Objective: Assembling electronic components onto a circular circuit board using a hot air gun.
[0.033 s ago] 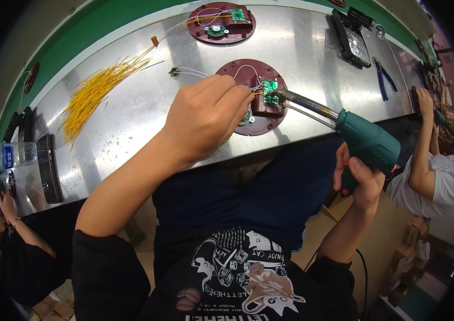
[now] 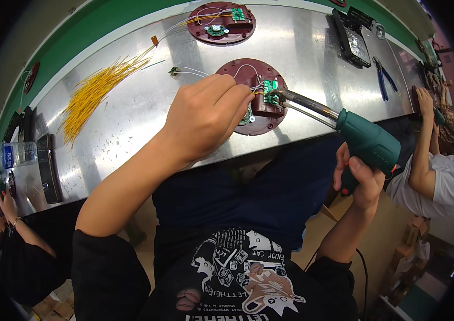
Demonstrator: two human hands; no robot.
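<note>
A round maroon plastic base (image 2: 265, 127) lies on the metal bench, with a small green circuit board (image 2: 271, 85) on its raised block. Thin wires run to the board. My left hand (image 2: 205, 115) is closed over the base's left side, pinching a thin yellow wire (image 2: 258, 93) at the board's edge; its fingertips are partly hidden. In my right hand (image 2: 365, 182) is a green soldering gun (image 2: 368, 140), gripped by its handle. The gun's tip meets the board close to the left fingertips. White wires (image 2: 190, 70) lead left from the base to a tiny part.
A second maroon base (image 2: 200, 31) with wires lies at the far side. Yellow wires (image 2: 96, 96) are bundled at left, near a water bottle (image 2: 16, 155) and a dark phone-like slab (image 2: 49, 168). Blue-handled pliers (image 2: 382, 80) and a black tray (image 2: 351, 43) sit right. Co-workers flank me.
</note>
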